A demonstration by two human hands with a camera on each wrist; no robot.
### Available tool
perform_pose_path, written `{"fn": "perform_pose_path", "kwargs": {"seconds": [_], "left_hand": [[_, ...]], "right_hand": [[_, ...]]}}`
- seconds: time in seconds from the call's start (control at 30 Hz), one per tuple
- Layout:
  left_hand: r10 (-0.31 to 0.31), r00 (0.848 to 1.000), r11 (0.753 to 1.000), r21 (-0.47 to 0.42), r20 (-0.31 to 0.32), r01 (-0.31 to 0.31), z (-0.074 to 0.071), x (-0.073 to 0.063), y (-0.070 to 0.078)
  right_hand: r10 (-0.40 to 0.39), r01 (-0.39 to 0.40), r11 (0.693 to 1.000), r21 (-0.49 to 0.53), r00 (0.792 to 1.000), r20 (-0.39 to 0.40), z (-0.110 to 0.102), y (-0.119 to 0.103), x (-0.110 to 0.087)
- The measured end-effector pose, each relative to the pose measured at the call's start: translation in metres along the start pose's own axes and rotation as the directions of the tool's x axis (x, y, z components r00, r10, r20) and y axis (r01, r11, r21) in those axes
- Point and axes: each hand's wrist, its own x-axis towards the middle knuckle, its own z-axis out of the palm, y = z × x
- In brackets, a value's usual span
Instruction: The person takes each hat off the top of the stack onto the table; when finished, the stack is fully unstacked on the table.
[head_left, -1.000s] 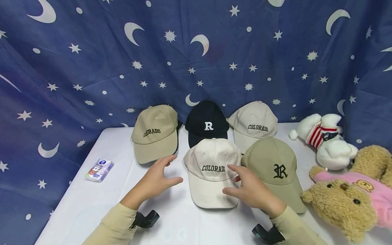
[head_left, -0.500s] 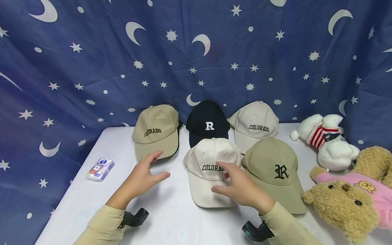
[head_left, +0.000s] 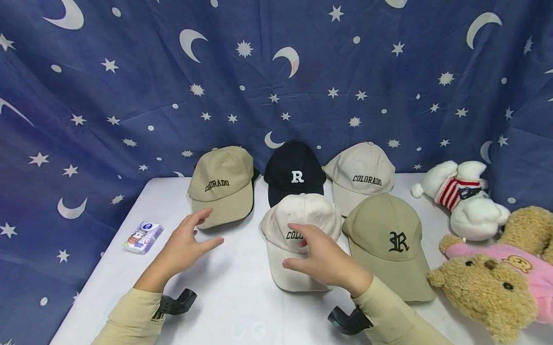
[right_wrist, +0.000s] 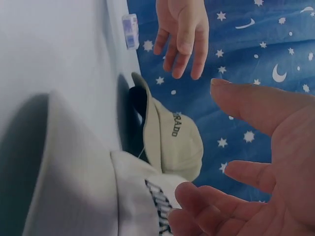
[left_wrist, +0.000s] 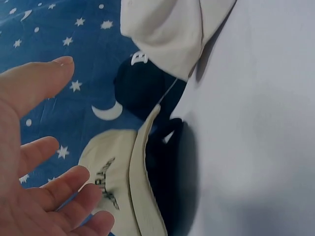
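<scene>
My left hand (head_left: 182, 248) hovers in front of the tan COLORADO cap (head_left: 223, 183), its thumb and fingers spread with nothing between them. Above the front cream COLORADO cap (head_left: 284, 266) is my right hand (head_left: 324, 258), fingers parted and holding nothing; it covers part of the lettering. In the left wrist view, the tan cap (left_wrist: 115, 182) lies beyond the fingertips. The right wrist view has the cream cap's brim (right_wrist: 74, 182) below the hand. A black cap with a white R (head_left: 295, 168) sits behind the cream cap, and an olive cap (head_left: 384, 227) stands to its right.
Another light COLORADO cap (head_left: 363, 170) stands at the back by the star-patterned curtain (head_left: 244, 49). A small purple packet (head_left: 143, 237) lies at the left of the white table (head_left: 235, 303). At the right lie a white plush toy (head_left: 467, 199) and a teddy bear (head_left: 487, 291).
Both hands have moved left and slightly back toward me, without taking hold of anything. The caps, packet and plush toys keep their places; the head view has shifted slightly.
</scene>
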Motion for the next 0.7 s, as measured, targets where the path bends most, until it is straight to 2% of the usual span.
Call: {"fn": "perform_pose_path", "kwargs": {"seconds": [0.33,0.7], "left_hand": [[-0.042,0.998,0.999,-0.011,-0.056,0.041,-0.018,0.007,-0.014],[-0.095,0.994,0.995,-0.022,-0.057,0.094,-0.030,0.015,-0.031]], "right_hand": [[-0.032,0.031,0.999,0.014,0.998,0.052,0.013,-0.018,0.031],[-0.023,0.022,1.000,0.016,0.995,0.095,0.036,-0.029,0.070]]}}
